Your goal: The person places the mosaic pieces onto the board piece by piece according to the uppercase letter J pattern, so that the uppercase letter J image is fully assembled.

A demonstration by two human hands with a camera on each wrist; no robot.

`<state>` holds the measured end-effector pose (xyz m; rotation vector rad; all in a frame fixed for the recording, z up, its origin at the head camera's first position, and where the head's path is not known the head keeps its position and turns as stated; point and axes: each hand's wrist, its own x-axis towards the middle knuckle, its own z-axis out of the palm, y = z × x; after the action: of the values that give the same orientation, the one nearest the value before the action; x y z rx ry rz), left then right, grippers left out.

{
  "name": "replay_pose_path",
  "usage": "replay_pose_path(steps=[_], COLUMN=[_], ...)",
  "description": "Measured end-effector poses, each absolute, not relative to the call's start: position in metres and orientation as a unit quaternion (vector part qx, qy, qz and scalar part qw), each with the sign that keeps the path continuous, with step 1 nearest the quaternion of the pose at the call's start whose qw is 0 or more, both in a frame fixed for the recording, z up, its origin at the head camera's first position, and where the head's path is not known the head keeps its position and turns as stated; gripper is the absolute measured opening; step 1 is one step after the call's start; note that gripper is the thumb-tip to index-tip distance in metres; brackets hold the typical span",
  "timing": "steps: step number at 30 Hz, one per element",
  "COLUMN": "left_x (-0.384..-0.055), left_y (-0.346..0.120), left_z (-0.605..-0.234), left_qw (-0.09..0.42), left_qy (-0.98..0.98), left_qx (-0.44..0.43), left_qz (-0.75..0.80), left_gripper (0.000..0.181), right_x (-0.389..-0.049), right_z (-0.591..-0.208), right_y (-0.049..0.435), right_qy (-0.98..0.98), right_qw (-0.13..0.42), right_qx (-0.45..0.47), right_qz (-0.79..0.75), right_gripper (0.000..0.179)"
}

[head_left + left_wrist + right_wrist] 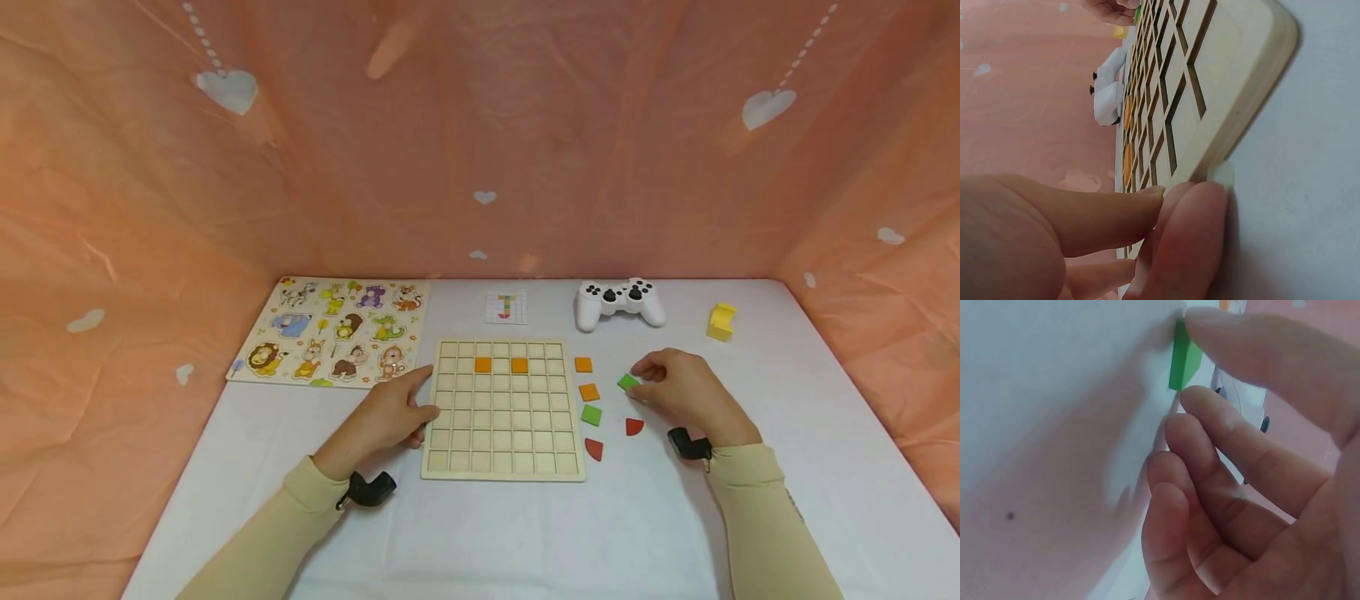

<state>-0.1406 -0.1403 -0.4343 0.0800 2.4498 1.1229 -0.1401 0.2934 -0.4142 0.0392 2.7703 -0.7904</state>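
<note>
My left hand (385, 414) rests against the left edge of a pale wooden grid board (504, 472), thumb and index finger spread along it. In the left wrist view, its fingertips (1194, 209) touch the board's rim. Two orange square tiles (483, 365) sit in the board's second row. Right of the board, my right hand (678, 387) pinches a green square tile (1185, 356) between thumb and index finger, the other fingers curled below. Beside the board lie two more orange tiles (589, 392), another green tile (592, 415) and two red quarter-round pieces (634, 427).
An animal puzzle board (307, 327) lies at the back left. Behind the grid board is a small pattern card (507, 307) showing a coloured hook shape. A white game controller (620, 304) and a yellow block (721, 322) stand at the back right, before a draped cloth (480, 142).
</note>
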Motion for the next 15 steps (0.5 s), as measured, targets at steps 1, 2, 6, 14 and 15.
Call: replay_pose_path(steps=[1, 2, 6, 14, 15], left_x=[-0.1401, -0.1396, -0.1375, -0.1375, -0.1379], left_y=[-0.1403, -0.1404, -0.1402, -0.1399, -0.14], left_z=[-0.4344, -0.4345, -0.435, -0.4335, -0.4332], left_qw=[0.221, 0.221, 0.223, 0.219, 0.219], left_qy=[0.885, 0.885, 0.882, 0.885, 0.885], left_qx=[0.028, 0.027, 0.026, 0.032, 0.033], left_qz=[0.408, 0.41, 0.414, 0.409, 0.41], left_gripper=[0.08, 0.08, 0.08, 0.079, 0.08], right_x=[-0.1404, -0.1405, -0.1396, -0.1397, -0.1403], right_z=[-0.4144, -0.4145, -0.4152, -0.4181, -0.4185], right_y=[0.2934, 0.2934, 0.2935, 0.2941, 0.2943], right_qy=[0.953, 0.954, 0.954, 0.955, 0.955], right_qw=[0.13, 0.129, 0.134, 0.12, 0.119], right_qx=[0.014, 0.014, 0.019, 0.008, 0.006], right_qz=[-0.272, -0.27, -0.269, -0.272, -0.273], right_gripper=[0.036, 0.035, 0.035, 0.032, 0.031])
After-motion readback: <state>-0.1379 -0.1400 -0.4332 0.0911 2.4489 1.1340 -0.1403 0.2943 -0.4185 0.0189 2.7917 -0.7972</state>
